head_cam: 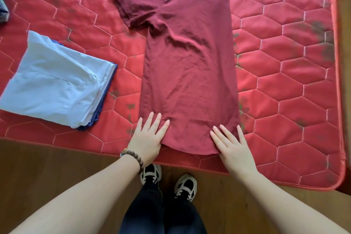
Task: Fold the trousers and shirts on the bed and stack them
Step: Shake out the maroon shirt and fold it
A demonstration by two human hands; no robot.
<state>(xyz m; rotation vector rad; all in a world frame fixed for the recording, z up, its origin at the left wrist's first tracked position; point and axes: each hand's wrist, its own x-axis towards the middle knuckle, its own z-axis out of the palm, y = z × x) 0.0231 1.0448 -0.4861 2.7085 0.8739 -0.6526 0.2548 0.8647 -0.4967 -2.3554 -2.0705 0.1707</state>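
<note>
At the bottom of the frame the left hand (147, 138) and right hand (234, 147) are laid flat, fingers straight and gripping nothing, on the hem of the maroon shirt (188, 66) (centre frame, one sleeve still out), which should be smoothed before folding toward the folded stack (57, 81) at left

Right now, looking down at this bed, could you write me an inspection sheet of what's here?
Surface: red quilted mattress with hexagon stitching and some dark marks.
Job's things: maroon T-shirt lying flat lengthwise, one sleeve out to the left, the right side apparently folded in; folded stack to its left, pale blue on top, dark blue beneath.
Clutter: a grey fabric edge at the far left, too cropped to identify.
Grippers: left hand and right hand, fingers straight, pressing flat on the shirt's hem corners.
Cables: nothing seen.
Surroundings: wooden floor; the person's shoes; bead bracelet on the left wrist.
</note>
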